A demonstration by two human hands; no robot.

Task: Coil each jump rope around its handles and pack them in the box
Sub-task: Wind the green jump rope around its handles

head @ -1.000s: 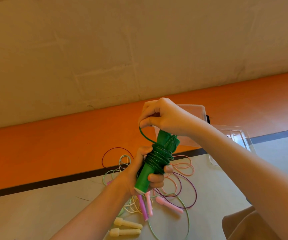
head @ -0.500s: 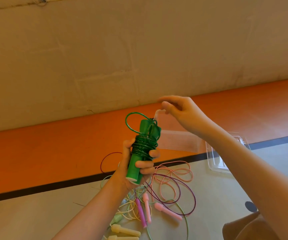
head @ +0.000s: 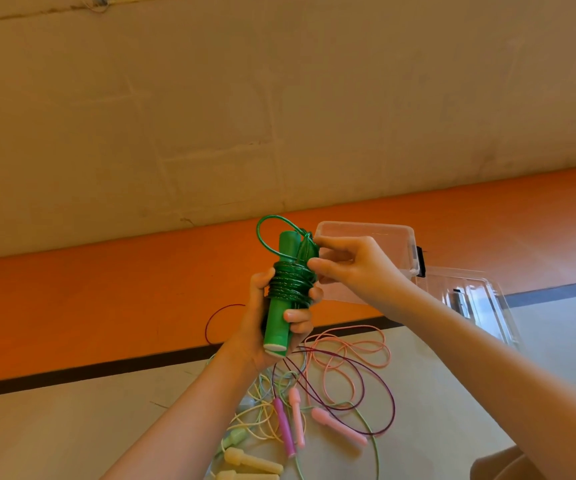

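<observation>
The left hand (head: 272, 323) is raised in front of the clear box (head: 380, 237), fingers wrapped around the green handles (head: 279, 320) with the green rope (head: 288, 282) coiled round them. The right hand (head: 352, 268) reaches in from the box's side, thumb and fingers pinching the rope's top end, one loop standing free above.

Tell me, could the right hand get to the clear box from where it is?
Probably yes: the right hand is just in front of the clear box, nothing lies between, though it pinches the green rope.
</observation>
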